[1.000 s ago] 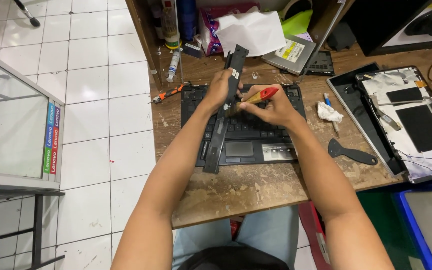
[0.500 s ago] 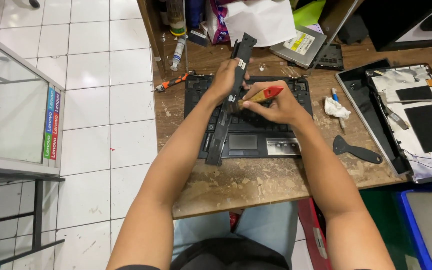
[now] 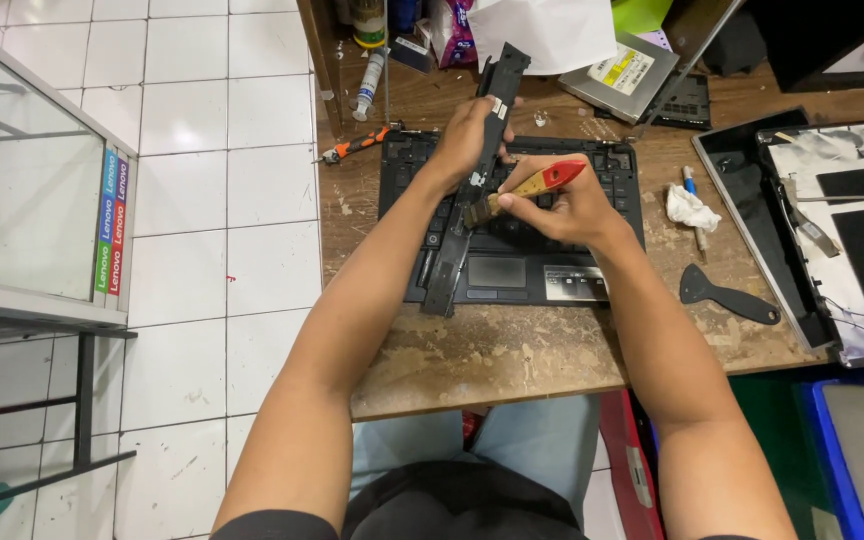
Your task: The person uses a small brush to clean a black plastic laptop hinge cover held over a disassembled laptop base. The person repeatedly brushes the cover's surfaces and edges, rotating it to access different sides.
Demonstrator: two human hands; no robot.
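Overhead, the left hand (image 3: 467, 135) is closed around a long black plastic strip (image 3: 472, 190), standing it tilted on the black laptop base (image 3: 562, 265) on the worn wooden table (image 3: 512, 350). The right hand (image 3: 562, 205) pinches a red-handled paintbrush (image 3: 527, 187), bristles touching the strip. A black pry tool (image 3: 727, 295) lies nearby.

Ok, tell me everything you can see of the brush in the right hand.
The brush is a small flat paintbrush with a red handle end, a pale wooden middle and dark bristles. The right hand pinches it near the middle, with the handle pointing up and to the right and the bristles down and to the left. The bristle tip meets the long black strip, a plastic-looking part that the left hand holds slanted above the black laptop base.
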